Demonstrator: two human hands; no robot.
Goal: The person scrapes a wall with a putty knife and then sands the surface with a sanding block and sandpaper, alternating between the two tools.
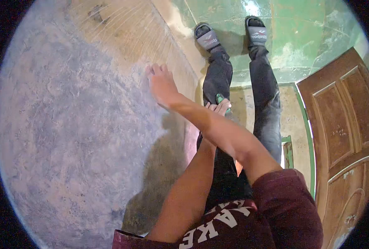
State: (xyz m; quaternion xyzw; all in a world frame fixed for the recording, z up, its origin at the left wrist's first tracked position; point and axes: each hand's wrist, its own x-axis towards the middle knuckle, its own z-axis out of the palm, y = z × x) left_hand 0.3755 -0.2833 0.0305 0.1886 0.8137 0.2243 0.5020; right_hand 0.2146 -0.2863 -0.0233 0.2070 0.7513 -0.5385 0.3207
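My right arm crosses over my left arm. My right hand (163, 85) lies against the wall (80, 124), fingers a little apart, at the border between grey, patchy coating and a bare tan strip. Nothing shows in that hand. Lower and to the right, in front of my dark trouser leg, my left hand (219, 108) is closed around a green handle (220, 98). What the handle belongs to is hidden behind my hand and forearm.
My sandalled feet stand on a green tiled floor (292, 37) with whitish smears. At right is a brown panelled wooden door (338, 120) with a green frame edge (307, 124). Scratch lines mark the tan wall part (126, 29). My shadow falls on the lower wall.
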